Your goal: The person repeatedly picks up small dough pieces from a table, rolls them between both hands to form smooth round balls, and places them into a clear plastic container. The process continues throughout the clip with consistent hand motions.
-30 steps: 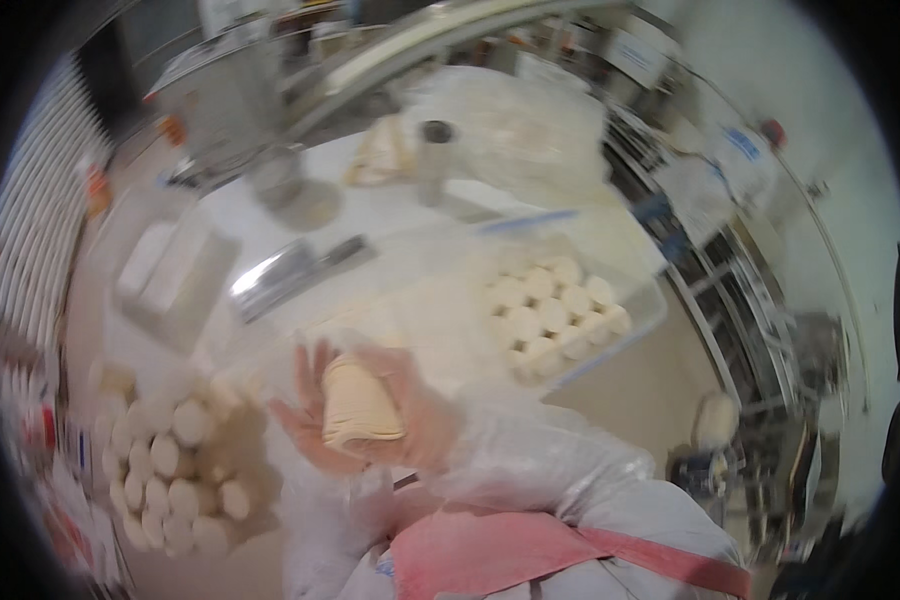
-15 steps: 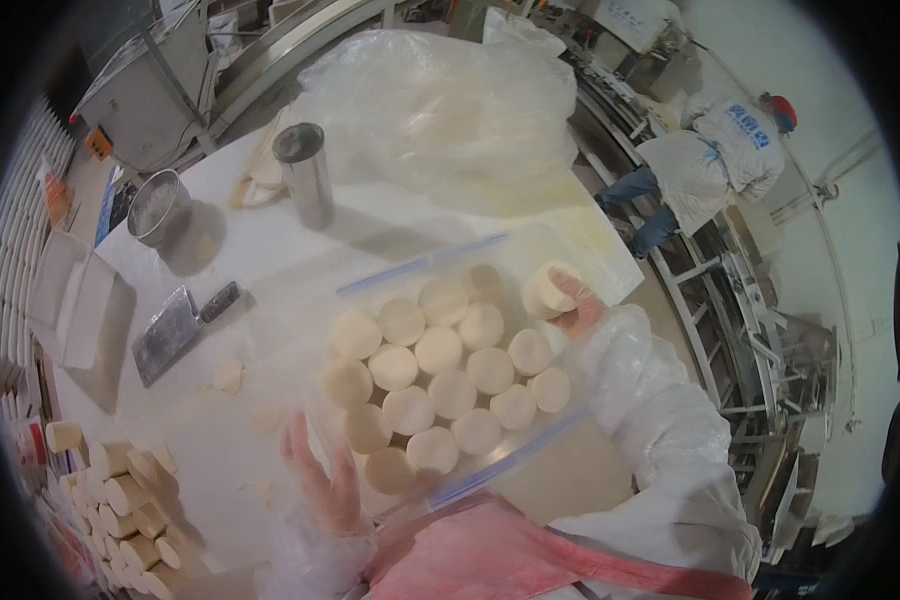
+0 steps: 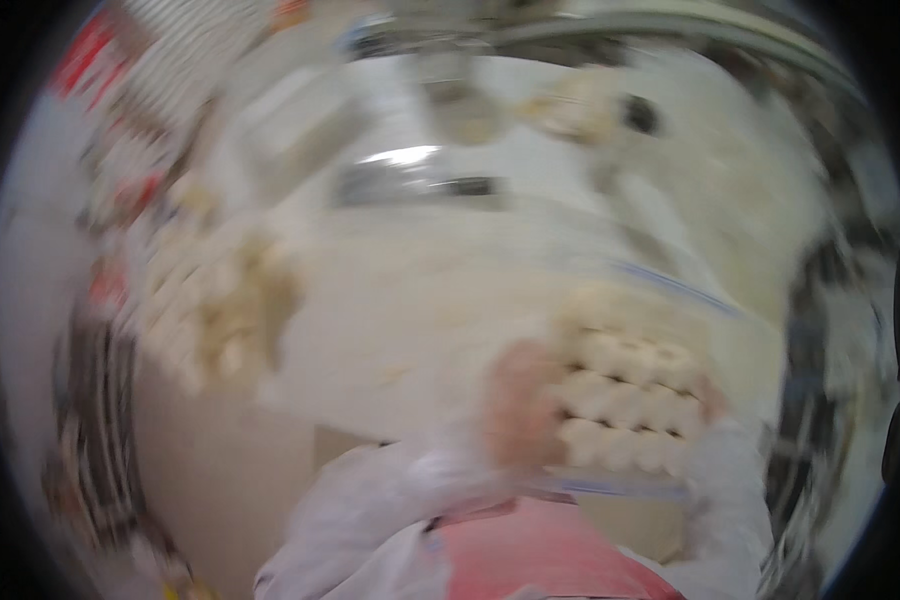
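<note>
Rows of thick, round off-white pieces (image 3: 635, 400), perhaps dough, lie packed together in front of me. Blue strips (image 3: 670, 287) run along the far and near sides of this group. My left hand (image 3: 520, 405), smeared by motion, is at the group's left side. At its right side is my right hand (image 3: 712, 400), mostly hidden and blurred. Whether either hand holds a piece cannot be made out. A second pile of off-white pieces (image 3: 215, 310) is at the table's left.
A cleaver (image 3: 395, 175) with a dark handle lies farther back on the white table (image 3: 390, 300). Beyond it are a white tub (image 3: 300, 130) and a metal bowl (image 3: 445, 75). Clear plastic sheeting (image 3: 740, 170) covers the far right.
The view has swung left, so the table contents sit farther right. My left hand has come against the group's left side. My right hand, earlier gripping pieces at the far right corner, is nearer.
</note>
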A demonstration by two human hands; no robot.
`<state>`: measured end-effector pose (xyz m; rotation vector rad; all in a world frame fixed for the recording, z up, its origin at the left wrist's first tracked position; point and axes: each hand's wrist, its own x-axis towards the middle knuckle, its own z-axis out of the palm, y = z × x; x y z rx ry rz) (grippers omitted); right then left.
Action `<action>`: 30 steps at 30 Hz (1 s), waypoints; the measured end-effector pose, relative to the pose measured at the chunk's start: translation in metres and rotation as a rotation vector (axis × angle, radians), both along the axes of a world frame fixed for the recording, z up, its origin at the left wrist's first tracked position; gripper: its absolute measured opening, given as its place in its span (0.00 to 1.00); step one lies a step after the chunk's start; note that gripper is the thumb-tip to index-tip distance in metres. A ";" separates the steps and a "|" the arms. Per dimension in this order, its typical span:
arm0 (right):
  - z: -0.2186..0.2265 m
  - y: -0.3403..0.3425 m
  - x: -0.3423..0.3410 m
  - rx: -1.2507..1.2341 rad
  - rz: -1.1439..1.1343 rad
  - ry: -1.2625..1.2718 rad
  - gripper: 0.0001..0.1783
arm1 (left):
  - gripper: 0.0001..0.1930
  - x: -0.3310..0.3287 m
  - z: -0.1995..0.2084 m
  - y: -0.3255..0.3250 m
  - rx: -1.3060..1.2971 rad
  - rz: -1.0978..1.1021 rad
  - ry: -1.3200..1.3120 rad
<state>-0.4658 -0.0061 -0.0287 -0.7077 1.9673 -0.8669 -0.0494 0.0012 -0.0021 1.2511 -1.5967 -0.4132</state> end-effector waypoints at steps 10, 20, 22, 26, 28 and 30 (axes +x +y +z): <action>0.075 -0.059 0.448 -0.610 0.766 -0.309 0.19 | 0.17 0.341 -0.072 0.105 0.708 0.307 0.423; -0.019 -0.038 0.842 -0.098 1.203 0.166 0.35 | 0.25 0.493 -0.060 0.074 0.240 0.327 0.959; -0.008 -0.024 0.832 -0.120 1.114 0.085 0.38 | 0.26 0.499 -0.057 0.077 0.335 0.298 0.747; 0.006 0.007 0.785 -0.575 0.776 -0.302 0.29 | 0.26 0.500 -0.041 0.104 0.286 0.088 0.284; 0.000 0.007 0.765 -1.058 0.638 0.047 0.29 | 0.25 0.500 -0.035 0.118 0.325 0.029 0.425; -0.013 -0.004 0.754 -0.875 0.637 0.358 0.33 | 0.24 0.498 -0.031 0.128 0.323 0.027 0.531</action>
